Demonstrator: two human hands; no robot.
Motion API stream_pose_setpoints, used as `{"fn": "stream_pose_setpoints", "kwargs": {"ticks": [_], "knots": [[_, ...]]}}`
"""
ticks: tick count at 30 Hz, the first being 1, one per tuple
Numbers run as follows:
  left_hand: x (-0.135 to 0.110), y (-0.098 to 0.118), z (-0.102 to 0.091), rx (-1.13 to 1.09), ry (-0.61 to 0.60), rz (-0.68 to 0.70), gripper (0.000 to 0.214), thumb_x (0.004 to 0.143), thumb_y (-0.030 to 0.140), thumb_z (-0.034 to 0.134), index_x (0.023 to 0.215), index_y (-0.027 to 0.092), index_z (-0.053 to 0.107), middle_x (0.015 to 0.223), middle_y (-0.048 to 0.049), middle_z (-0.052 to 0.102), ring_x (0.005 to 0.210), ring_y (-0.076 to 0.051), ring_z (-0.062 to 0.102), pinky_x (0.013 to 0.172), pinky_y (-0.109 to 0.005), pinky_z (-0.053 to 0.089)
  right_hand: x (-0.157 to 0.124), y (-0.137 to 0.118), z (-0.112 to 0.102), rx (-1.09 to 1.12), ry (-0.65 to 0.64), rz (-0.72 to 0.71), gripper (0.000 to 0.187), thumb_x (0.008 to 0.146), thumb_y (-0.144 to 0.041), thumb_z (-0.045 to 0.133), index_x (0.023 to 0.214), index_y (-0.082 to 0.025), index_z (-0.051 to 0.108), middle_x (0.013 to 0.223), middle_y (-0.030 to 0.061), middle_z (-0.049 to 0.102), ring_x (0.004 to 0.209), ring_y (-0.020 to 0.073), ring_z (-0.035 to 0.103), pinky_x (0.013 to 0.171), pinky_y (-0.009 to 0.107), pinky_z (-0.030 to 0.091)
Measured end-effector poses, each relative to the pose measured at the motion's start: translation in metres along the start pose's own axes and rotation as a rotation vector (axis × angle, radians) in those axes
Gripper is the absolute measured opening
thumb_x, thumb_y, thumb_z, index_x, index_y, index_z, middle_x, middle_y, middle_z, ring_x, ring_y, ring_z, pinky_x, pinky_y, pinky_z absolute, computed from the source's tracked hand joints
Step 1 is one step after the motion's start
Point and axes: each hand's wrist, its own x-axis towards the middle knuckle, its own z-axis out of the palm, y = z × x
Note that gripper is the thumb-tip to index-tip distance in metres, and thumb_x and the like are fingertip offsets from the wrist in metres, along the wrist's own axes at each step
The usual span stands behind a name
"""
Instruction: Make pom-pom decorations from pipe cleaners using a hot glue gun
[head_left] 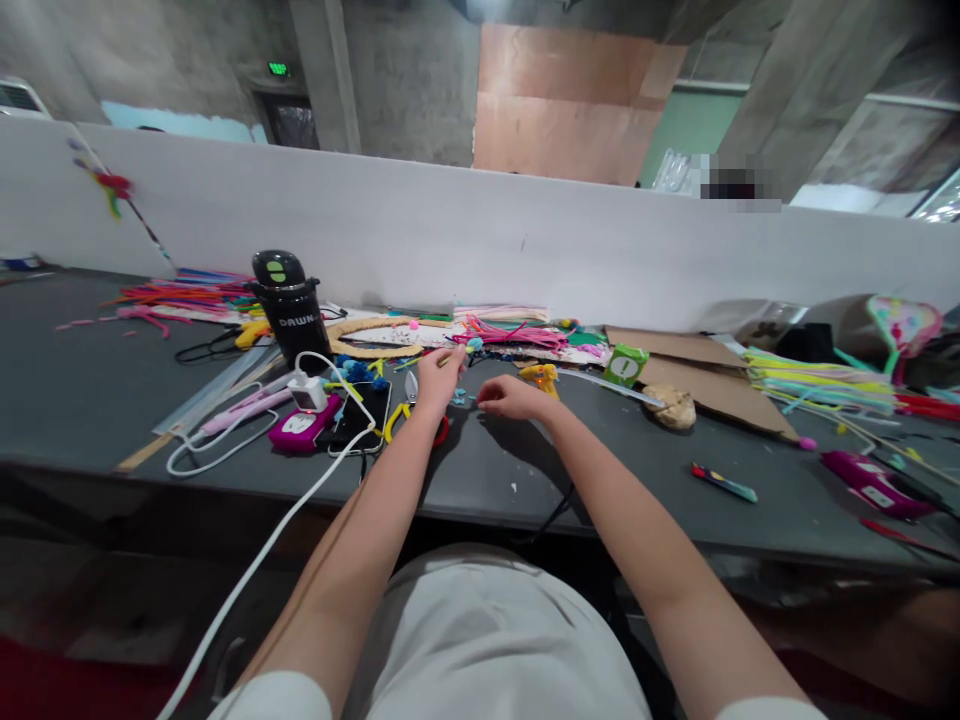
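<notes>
My left hand (439, 378) is closed around a thin stick, partly hidden by the fingers. A small light-blue piece (474, 345) shows at its upper end. To its right, low over the table, my right hand (514, 397) has its fingertips pressed together. Whether anything tiny is between them cannot be made out. Small blue scraps (460, 397) lie on the table between the two hands. A yellow glue gun (541, 377) rests just behind my right hand. Scissors with a yellow handle (393, 424) and a red one lie beneath my left forearm.
A black bottle (289, 312) stands at the left, near a white charger (307, 391), a purple power strip (301, 428) and a draped white cable. Pipe cleaners (817, 380), cardboard (724, 385), a green box (625, 365) and a cutter knife (724, 482) lie right. A white partition (420, 230) rises behind.
</notes>
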Motion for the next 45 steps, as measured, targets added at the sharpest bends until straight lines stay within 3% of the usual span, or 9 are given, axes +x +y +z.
{"fn": "stream_pose_setpoints", "kwargs": {"ticks": [4, 15, 21, 24, 28, 32, 36, 40, 45], "knots": [[-0.001, 0.004, 0.0, -0.009, 0.008, 0.008, 0.034, 0.076, 0.047, 0.064, 0.072, 0.014, 0.068, 0.056, -0.0003, 0.057, 0.049, -0.011, 0.048, 0.049, -0.023, 0.039, 0.035, -0.009, 0.008, -0.263, 0.177, -0.016, 0.017, 0.079, -0.011, 0.058, 0.091, -0.015, 0.07, 0.089, 0.005, 0.071, 0.079, 0.0145, 0.063, 0.07, 0.021, 0.044], [-0.003, 0.008, 0.0, -0.005, 0.01, 0.004, 0.032, 0.078, 0.044, 0.063, 0.07, 0.014, 0.067, 0.05, 0.0011, 0.053, 0.046, -0.011, 0.046, 0.047, -0.023, 0.037, 0.071, -0.016, 0.029, -0.453, 0.137, 0.127, 0.027, 0.079, -0.028, 0.066, 0.101, -0.014, 0.068, 0.11, 0.0186, 0.067, 0.101, 0.033, 0.063, 0.078, 0.036, 0.046], [-0.002, 0.007, 0.0, -0.013, 0.011, 0.007, 0.032, 0.077, 0.045, 0.064, 0.069, 0.014, 0.067, 0.052, 0.0, 0.057, 0.047, -0.011, 0.048, 0.047, -0.023, 0.038, 0.077, -0.005, 0.037, -0.44, 0.146, 0.079, 0.02, 0.082, -0.022, 0.061, 0.101, -0.015, 0.067, 0.112, 0.0171, 0.067, 0.1, 0.0285, 0.063, 0.081, 0.032, 0.045], [0.0, 0.003, 0.0, -0.032, 0.015, 0.004, 0.031, 0.076, 0.044, 0.065, 0.069, 0.014, 0.067, 0.053, 0.0004, 0.056, 0.047, -0.011, 0.048, 0.047, -0.023, 0.038, 0.073, -0.004, 0.034, -0.407, 0.177, 0.056, 0.02, 0.085, -0.021, 0.057, 0.103, -0.015, 0.065, 0.112, 0.0154, 0.067, 0.098, 0.0237, 0.062, 0.08, 0.028, 0.045], [0.002, -0.003, 0.0, -0.008, 0.039, -0.022, 0.032, 0.076, 0.045, 0.064, 0.07, 0.014, 0.067, 0.054, 0.0002, 0.056, 0.048, -0.011, 0.048, 0.047, -0.023, 0.038, 0.057, 0.0, 0.021, -0.331, 0.21, 0.055, 0.018, 0.086, -0.016, 0.05, 0.097, -0.014, 0.064, 0.091, 0.0085, 0.071, 0.082, 0.0168, 0.063, 0.071, 0.023, 0.045], [0.0, -0.003, 0.0, 0.052, 0.041, -0.034, 0.033, 0.078, 0.045, 0.061, 0.07, 0.014, 0.067, 0.056, -0.0005, 0.058, 0.048, -0.011, 0.047, 0.046, -0.023, 0.036, 0.034, 0.013, 0.008, -0.065, 0.255, 0.011, 0.016, 0.08, -0.017, 0.057, 0.094, -0.013, 0.066, 0.077, 0.003, 0.069, 0.069, 0.0126, 0.061, 0.067, 0.022, 0.046], [-0.004, 0.0, 0.002, 0.089, 0.014, -0.029, 0.034, 0.079, 0.047, 0.06, 0.071, 0.015, 0.067, 0.057, -0.0009, 0.058, 0.048, -0.012, 0.048, 0.047, -0.023, 0.036, 0.014, 0.024, 0.004, 0.19, 0.291, 0.02, 0.022, 0.078, -0.019, 0.062, 0.097, -0.011, 0.067, 0.077, 0.0042, 0.07, 0.067, 0.0127, 0.063, 0.066, 0.024, 0.049], [-0.008, -0.002, 0.004, 0.106, -0.035, -0.026, 0.033, 0.079, 0.046, 0.061, 0.07, 0.015, 0.066, 0.057, -0.0012, 0.058, 0.05, -0.012, 0.048, 0.048, -0.023, 0.036, -0.002, 0.021, 0.006, 0.302, 0.318, 0.033, 0.017, 0.079, -0.029, 0.062, 0.083, -0.013, 0.067, 0.07, 0.0034, 0.068, 0.063, 0.0127, 0.062, 0.064, 0.024, 0.05], [-0.011, -0.007, 0.011, 0.106, -0.114, 0.004, 0.039, 0.078, 0.052, 0.061, 0.074, 0.014, 0.068, 0.059, -0.0017, 0.059, 0.052, -0.012, 0.049, 0.05, -0.023, 0.038, -0.013, 0.009, 0.01, 0.386, 0.482, -0.016, 0.028, 0.079, -0.044, 0.061, 0.074, -0.017, 0.063, 0.061, 0.0004, 0.062, 0.055, 0.0128, 0.055, 0.055, 0.025, 0.045]]}}
